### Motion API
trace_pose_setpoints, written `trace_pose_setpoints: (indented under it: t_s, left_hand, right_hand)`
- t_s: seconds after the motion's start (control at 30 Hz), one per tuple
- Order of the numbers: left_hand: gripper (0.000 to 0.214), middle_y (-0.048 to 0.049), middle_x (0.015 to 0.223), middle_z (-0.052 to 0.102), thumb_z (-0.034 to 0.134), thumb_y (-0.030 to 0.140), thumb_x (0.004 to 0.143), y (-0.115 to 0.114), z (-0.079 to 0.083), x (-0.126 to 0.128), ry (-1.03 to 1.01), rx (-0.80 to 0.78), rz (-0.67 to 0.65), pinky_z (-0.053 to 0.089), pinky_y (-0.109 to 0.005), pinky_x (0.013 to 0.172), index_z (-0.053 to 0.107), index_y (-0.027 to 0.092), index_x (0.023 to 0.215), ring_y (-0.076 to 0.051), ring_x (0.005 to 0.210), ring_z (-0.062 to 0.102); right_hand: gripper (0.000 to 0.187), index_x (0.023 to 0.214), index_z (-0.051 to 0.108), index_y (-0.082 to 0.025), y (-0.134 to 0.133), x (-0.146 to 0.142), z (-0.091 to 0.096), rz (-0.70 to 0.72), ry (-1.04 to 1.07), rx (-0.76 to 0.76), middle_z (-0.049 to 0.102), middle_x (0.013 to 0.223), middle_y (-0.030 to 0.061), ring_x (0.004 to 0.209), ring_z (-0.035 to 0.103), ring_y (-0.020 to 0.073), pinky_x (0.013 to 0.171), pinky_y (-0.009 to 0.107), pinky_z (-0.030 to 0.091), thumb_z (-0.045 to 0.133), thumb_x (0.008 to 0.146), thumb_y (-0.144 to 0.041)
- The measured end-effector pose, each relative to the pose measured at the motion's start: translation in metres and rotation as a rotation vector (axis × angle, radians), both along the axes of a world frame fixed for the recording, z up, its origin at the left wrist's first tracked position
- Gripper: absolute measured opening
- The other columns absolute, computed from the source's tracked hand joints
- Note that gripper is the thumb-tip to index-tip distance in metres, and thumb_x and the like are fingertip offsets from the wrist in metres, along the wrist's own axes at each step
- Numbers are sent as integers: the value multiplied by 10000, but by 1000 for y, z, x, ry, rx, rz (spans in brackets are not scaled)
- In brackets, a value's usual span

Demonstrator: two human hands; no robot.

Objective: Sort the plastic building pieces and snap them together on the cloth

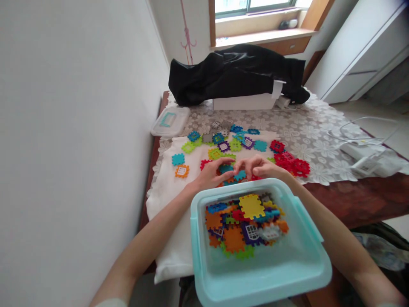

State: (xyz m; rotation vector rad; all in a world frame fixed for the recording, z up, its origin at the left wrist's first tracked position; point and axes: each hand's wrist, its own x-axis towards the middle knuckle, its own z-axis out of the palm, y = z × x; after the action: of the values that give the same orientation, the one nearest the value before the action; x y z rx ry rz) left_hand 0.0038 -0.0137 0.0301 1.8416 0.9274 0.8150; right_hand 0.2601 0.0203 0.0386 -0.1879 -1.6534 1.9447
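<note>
Both my hands are over a pile of colourful notched plastic building tiles on the white cloth (pixel 171 215). My left hand (pixel 214 174) is open, its thumb and fingers apart beside several blue tiles (pixel 226 169). Close by on the right, my right hand (pixel 255 166) has its fingers bent down and spread above the same pile; no tile shows held in it. The two hands' fingertips nearly meet. In front of them, a light teal plastic bin (pixel 255 277) is tilted towards me, with mixed tiles inside, among them a yellow square tile (pixel 252 206) on top.
Red tiles (pixel 289 162) are heaped at the right; an orange tile (pixel 182 171) and a turquoise tile (pixel 178 159) lie at the left. A clear lid (pixel 171 121) rests by the wall. Behind stands a black-covered object (pixel 236 74). A white cable (pixel 367 121) lies at the right.
</note>
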Motion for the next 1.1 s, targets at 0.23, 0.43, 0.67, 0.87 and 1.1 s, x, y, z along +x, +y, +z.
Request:
trace_pose_setpoints:
  t_s: [0.23,0.43,0.67,0.87,1.1]
  left_hand:
    - [478,-113,1380,717,648,504,995,2,-2,-1,98,51,50,550,-398,1075,674,206,1367,-248,1220,701]
    - [435,-105,1317,745,651,483,995,4,-3,1,103,75,42,539,-410,1100,697,207,1327,-250,1208,703]
    - [400,-106,1297,753,665,457,986,1,1,3,113,118,39,547,-404,1067,710,200,1289,-247,1192,708]
    - [249,-76,1019,807,754,417,933,1,-3,-5,-9,480,75,570,-344,913,768,217,1080,-196,959,753]
    - [372,-83,1003,814,680,540,966,-2,-11,-21,-100,635,10,581,-341,860,738,229,1162,-198,907,765]
  right_hand:
    - [408,993,819,-181,-4,-10,9,130,-46,63,740,1131,108,1092,666,239,1025,398,491,700,955,-569]
    - [584,1172,759,-182,-6,3,2,127,-131,-125,672,871,40,779,608,172,740,276,508,725,864,-678]
    - [542,1281,697,-165,-4,14,19,302,-177,-116,586,804,-19,692,526,110,615,187,421,826,835,-444]
    - [397,1165,750,-190,-5,17,20,150,-199,-186,646,768,-32,593,524,82,533,162,403,831,844,-410]
    - [279,887,845,-160,1,20,16,-26,-271,-110,764,802,40,658,641,125,596,195,490,852,800,-425]
